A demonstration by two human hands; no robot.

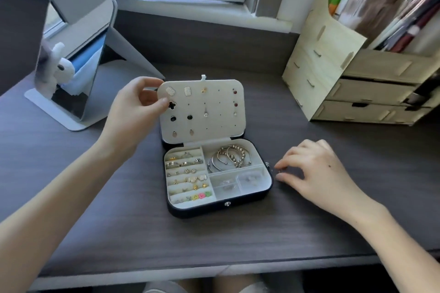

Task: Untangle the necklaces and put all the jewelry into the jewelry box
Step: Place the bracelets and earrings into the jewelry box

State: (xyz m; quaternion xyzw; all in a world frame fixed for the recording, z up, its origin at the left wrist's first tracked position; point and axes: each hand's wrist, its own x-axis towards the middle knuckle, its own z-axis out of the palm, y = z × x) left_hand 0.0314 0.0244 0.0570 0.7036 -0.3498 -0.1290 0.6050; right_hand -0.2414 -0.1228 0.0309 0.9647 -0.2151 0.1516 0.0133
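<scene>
The rounded black jewelry box [197, 209], cream-lined, lies open at the middle of the dark wood-grain desk [214, 240], with metal rings [183, 163] in its ridged slots, gold and silver bangles [228, 159] beside them, and coloured beads [201, 195] whose letters are too small to read. The left hand [133, 112] pinches the upper left corner of its upright cream earring panel [214, 126] between thumb and fingers. The right hand [316, 173] rests palm down just right of the box, fingers curled; whether they pinch anything cannot be told.
</scene>
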